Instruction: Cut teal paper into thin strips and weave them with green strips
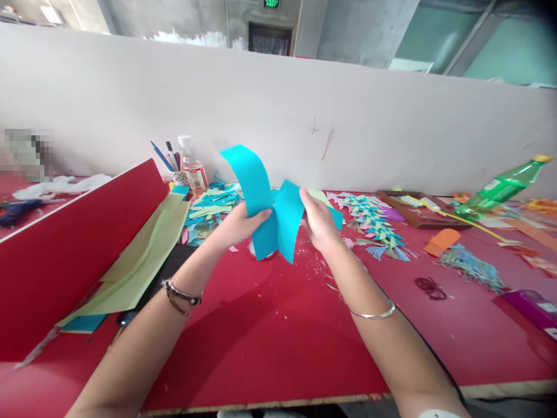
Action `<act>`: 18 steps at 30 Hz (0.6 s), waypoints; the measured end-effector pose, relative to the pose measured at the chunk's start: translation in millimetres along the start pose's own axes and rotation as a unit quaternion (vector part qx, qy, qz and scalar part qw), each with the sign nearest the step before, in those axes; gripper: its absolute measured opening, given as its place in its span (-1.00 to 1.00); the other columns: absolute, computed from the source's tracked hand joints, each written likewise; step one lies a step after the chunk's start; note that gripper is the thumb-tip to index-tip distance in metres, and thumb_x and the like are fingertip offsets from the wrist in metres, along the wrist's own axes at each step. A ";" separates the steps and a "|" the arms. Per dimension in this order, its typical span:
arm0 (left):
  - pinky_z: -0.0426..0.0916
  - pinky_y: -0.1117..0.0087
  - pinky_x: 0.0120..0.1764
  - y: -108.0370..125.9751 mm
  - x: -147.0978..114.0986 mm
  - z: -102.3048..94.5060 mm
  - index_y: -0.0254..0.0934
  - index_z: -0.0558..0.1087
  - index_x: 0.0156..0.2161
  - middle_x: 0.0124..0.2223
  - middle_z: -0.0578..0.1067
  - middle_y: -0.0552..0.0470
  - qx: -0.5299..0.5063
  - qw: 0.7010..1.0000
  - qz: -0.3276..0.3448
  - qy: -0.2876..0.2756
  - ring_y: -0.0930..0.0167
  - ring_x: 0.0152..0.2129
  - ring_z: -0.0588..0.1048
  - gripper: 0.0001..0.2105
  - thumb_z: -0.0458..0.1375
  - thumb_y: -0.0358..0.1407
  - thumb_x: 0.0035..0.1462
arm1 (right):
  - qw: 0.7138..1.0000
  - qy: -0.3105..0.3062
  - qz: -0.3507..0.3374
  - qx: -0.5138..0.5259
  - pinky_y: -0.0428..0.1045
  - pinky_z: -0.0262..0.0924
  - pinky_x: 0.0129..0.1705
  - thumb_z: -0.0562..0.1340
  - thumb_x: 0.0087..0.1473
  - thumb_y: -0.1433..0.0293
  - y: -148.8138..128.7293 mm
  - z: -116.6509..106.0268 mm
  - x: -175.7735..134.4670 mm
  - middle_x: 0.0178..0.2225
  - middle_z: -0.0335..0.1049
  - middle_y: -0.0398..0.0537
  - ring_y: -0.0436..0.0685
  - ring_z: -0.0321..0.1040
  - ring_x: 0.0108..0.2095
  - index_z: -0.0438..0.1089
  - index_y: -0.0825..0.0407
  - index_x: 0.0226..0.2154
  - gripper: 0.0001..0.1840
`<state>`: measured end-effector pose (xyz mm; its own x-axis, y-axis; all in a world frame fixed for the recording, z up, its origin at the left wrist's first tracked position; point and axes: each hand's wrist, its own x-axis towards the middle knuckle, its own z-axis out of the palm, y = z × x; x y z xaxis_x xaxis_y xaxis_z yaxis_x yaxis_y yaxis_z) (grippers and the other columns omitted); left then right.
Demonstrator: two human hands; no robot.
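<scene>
Blue paper strips [255, 188] are held up above the red table, in front of me. My left hand [244, 223] pinches one long strip, its upper end curling up and to the left. In my right hand [319, 219] is a folded blue paper piece [288, 217], gripped between thumb and fingers; a further blue corner sticks out behind this hand. The two pieces touch or overlap in the middle, and I cannot tell whether they are joined. Behind my left hand lies a pile of blue and pale green paper strips [213, 203]. A round object under the paper is mostly hidden.
Long pale green sheets [143, 249] lean by a red divider [78, 244] at left. A pen cup [178, 177] and clear bottle [195, 171] stand behind. Rows of folded paper with tassels [369, 217], a wooden tray [409, 212], a tilted green bottle [500, 188] and a thread bundle [472, 267] are at right.
</scene>
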<state>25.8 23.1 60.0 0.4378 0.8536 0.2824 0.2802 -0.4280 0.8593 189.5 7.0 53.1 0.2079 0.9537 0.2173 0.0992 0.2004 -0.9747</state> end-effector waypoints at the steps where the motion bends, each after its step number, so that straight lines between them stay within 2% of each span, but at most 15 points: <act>1: 0.32 0.38 -0.31 -1.2 0.9 0.2 -0.30 0.36 -0.28 -0.23 0.46 -0.02 0.023 0.999 0.001 0.025 0.37 -0.33 0.42 -0.75 -0.01 -0.18 0.01 | 1.000 -0.018 0.004 -0.019 -0.12 -0.10 -0.59 0.03 -0.14 -0.04 -1.3 0.0 -0.7 -0.67 -0.10 -0.26 -0.06 -0.06 -0.64 -0.01 0.00 -0.65 -0.54; 4: 0.27 0.44 -0.41 -1.5 2.7 -1.5 -0.32 0.32 -0.47 -0.45 0.42 0.06 0.104 0.991 0.026 0.077 0.45 -0.51 0.39 -0.75 -0.04 -0.17 0.03 | 0.993 -0.075 -0.029 -0.086 -0.13 -0.14 -0.59 0.08 -0.15 -0.01 -2.8 -0.7 -2.9 -0.67 -0.11 -0.27 -0.07 -0.08 -0.62 -0.02 0.01 -0.66 -0.54; 8: 0.14 0.49 -0.61 3.0 2.5 -5.0 -0.30 0.21 -0.63 -0.66 0.24 0.13 0.138 0.985 0.008 0.106 0.52 -0.71 0.24 -0.66 -0.04 -0.11 0.02 | 0.989 -0.068 -0.060 -0.115 -0.12 -0.26 -0.62 0.06 -0.10 0.01 0.1 -2.0 -4.5 -0.66 -0.24 -0.28 -0.10 -0.23 -0.64 -0.11 0.01 -0.67 -0.52; 10: 0.12 0.49 -0.64 4.5 2.4 -5.5 -0.31 0.22 -0.63 -0.67 0.25 0.12 0.118 0.986 -0.006 0.114 0.52 -0.72 0.23 -0.65 -0.02 -0.08 0.00 | 0.990 -0.062 -0.069 -0.105 -0.11 -0.27 -0.61 0.04 -0.08 0.01 0.9 -1.8 -4.7 -0.64 -0.26 -0.27 -0.09 -0.25 -0.64 -0.12 0.01 -0.67 -0.52; 14: 0.20 0.49 -0.57 3.7 3.7 -5.6 -0.34 0.33 -0.50 -0.58 0.38 0.05 0.050 0.992 0.005 0.118 0.47 -0.61 0.33 -0.70 0.00 -0.10 -0.01 | 0.991 -0.060 -0.080 -0.086 -0.11 -0.25 -0.60 0.02 -0.06 0.02 -1.6 -0.2 -5.4 -0.64 -0.25 -0.26 -0.08 -0.25 -0.64 -0.12 0.01 -0.67 -0.53; 18: 0.24 0.48 -0.56 3.7 4.5 -8.4 -0.36 0.35 -0.46 -0.54 0.43 0.02 0.012 0.991 -0.015 0.135 0.44 -0.58 0.38 -0.69 0.02 -0.09 -0.04 | 0.990 -0.022 -0.093 -0.102 -0.10 -0.26 -0.61 0.02 -0.05 0.04 -3.2 -0.5 -5.5 -0.65 -0.28 -0.26 -0.08 -0.27 -0.64 -0.15 0.00 -0.67 -0.53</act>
<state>21.6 27.9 68.0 0.1857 0.9127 0.3639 0.3104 -0.4059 0.8596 188.5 0.9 55.1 0.1254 0.9142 0.3854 0.3275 0.3286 -0.8859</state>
